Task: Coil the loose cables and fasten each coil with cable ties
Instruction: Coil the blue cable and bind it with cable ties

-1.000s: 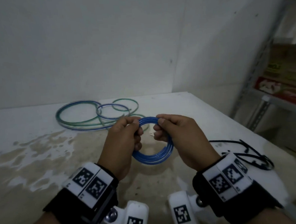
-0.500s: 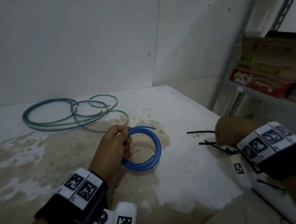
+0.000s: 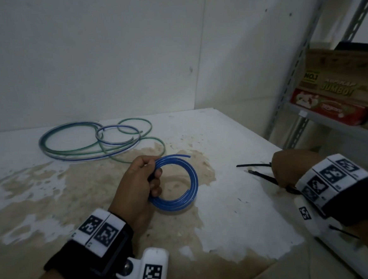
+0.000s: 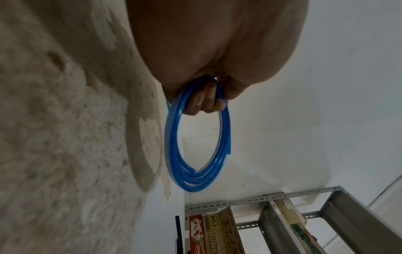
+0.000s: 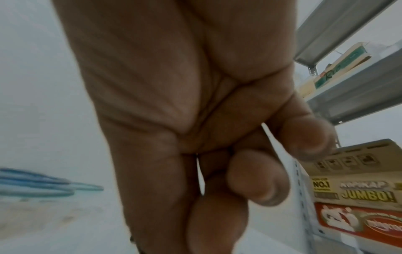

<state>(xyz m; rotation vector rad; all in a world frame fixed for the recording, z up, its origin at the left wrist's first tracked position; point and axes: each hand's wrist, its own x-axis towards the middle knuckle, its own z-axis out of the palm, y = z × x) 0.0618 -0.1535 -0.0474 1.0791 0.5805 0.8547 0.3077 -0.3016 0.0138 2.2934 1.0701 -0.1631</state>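
- Your left hand (image 3: 138,185) holds the blue cable coil (image 3: 177,183) at its left side; the grip is closed, fingers and thumb curled round the bundled loops.
- Left wrist view: fingers (image 4: 204,101) wrap through the coil (image 4: 195,146), several turns lying together, one cut end sticking out along the right side.
- The coil sits over the brown stained patch in the middle of the desk (image 3: 237,211), tilted. Cannot tell if its lower edge touches the surface.
- Your right hand (image 3: 288,169) is down near the right edge of the desk, over the black cable ties (image 3: 260,175). Two tie ends stick out to the left of the hand.
- Right wrist view: fingers (image 5: 256,180) are curled in toward the palm, picture blurred, no tie clearly visible in the grip. Cannot tell whether you have hold of one.
- Loose green and blue cables (image 3: 92,140) lie in overlapping loops toward the back left of the desk, well apart from the coil in your hand.
- One more black tie (image 3: 344,233) shows below your right wrist at the desk's right edge.
- Metal shelving (image 3: 293,72) stands past the right edge, with cardboard boxes (image 3: 337,93) on a shelf.
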